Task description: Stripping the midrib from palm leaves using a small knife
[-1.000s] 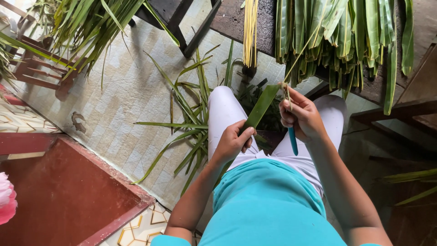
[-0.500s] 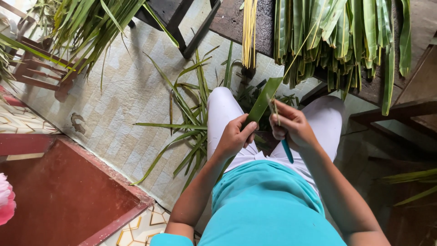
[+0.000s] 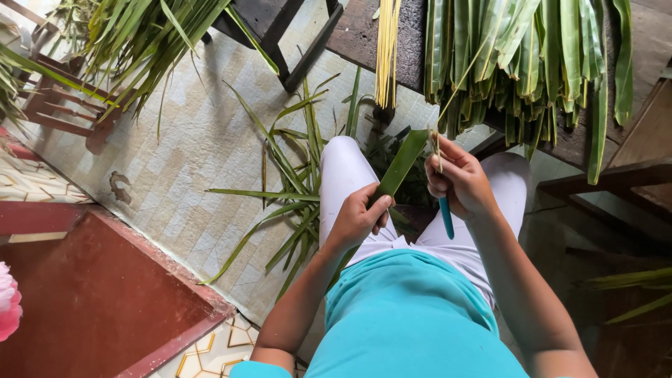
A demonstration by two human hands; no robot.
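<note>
- Above the lap, centre of view: a long green leaf strip [image 3: 400,165] slants up from the left hand [image 3: 358,218], which is clenched around its lower part.
- Right hand [image 3: 458,183]: closed around a teal-handled tool [image 3: 446,218], fingertips pinching the thin pale midrib [image 3: 437,148] at the strip's upper end.
- Beyond the knees: a bundle of green leaves [image 3: 532,56] and a sheaf of yellow ribs [image 3: 386,49] hang over a dark wooden bench [image 3: 357,35].
- On the tiled floor [image 3: 189,147]: loose leaves [image 3: 294,182].

One head-worn view looks steeply down from close above the seated person's lap, facing forward: floor [image 3: 175,154] to the left, a dark surface [image 3: 357,35] with leaves [image 3: 518,56] at the far edge.
</note>
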